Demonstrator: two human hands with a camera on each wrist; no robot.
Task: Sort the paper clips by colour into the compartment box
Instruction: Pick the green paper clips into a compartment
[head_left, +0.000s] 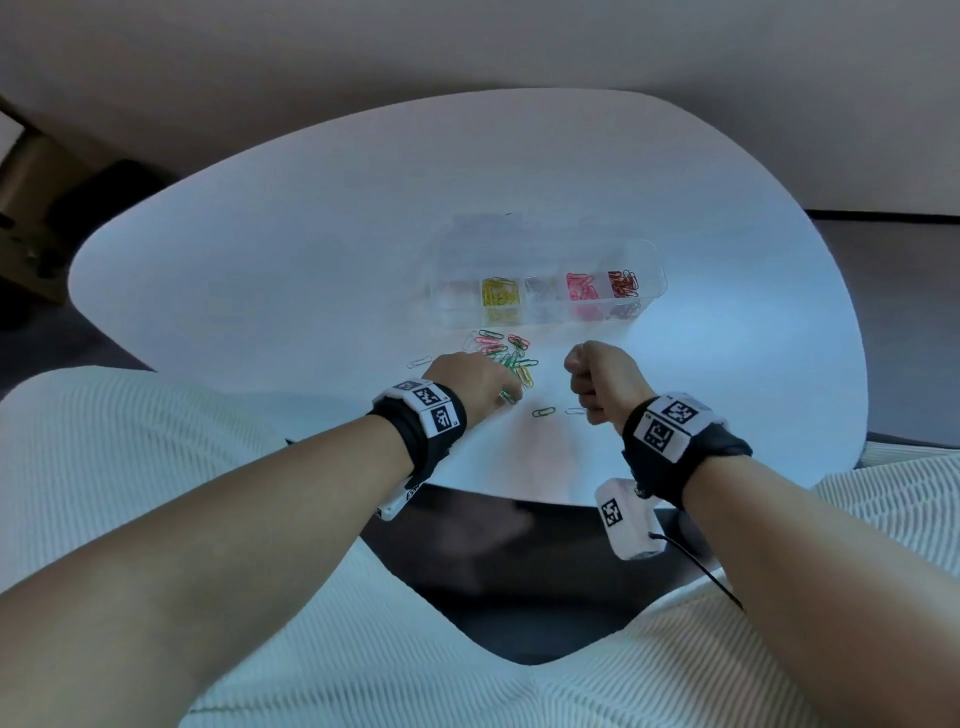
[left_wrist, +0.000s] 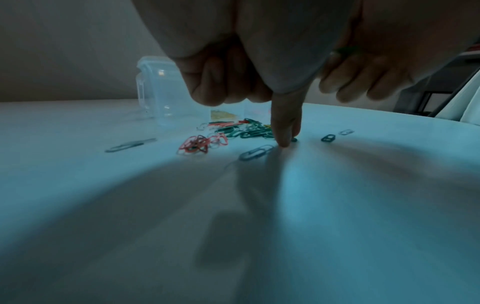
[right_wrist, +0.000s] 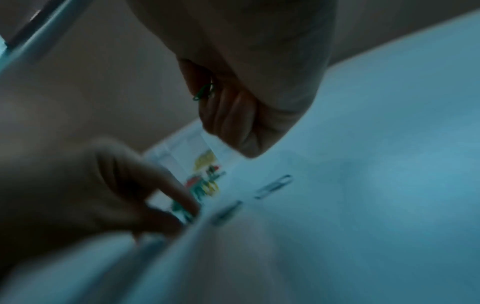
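A clear compartment box (head_left: 457, 297) stands mid-table and holds yellow clips (head_left: 501, 293), pale clips, pink clips (head_left: 579, 291) and red clips (head_left: 623, 283) in separate compartments. In front of it lies a mixed pile of loose clips (head_left: 506, 353). At the pile's near edge my left hand (head_left: 506, 392) has its fingertips (left_wrist: 284, 142) down on the table, pinching a green clip. My right hand (head_left: 582, 379) hovers to the right as a closed fist. Green clips (right_wrist: 205, 91) show inside its curled fingers.
Single clips lie apart from the pile: a green one (head_left: 544, 412), a pale one (head_left: 575, 411) and another pale one (head_left: 420, 362). A red tangle (left_wrist: 200, 144) lies left of my fingertip. The white table's near edge (head_left: 467, 491) is close to my wrists.
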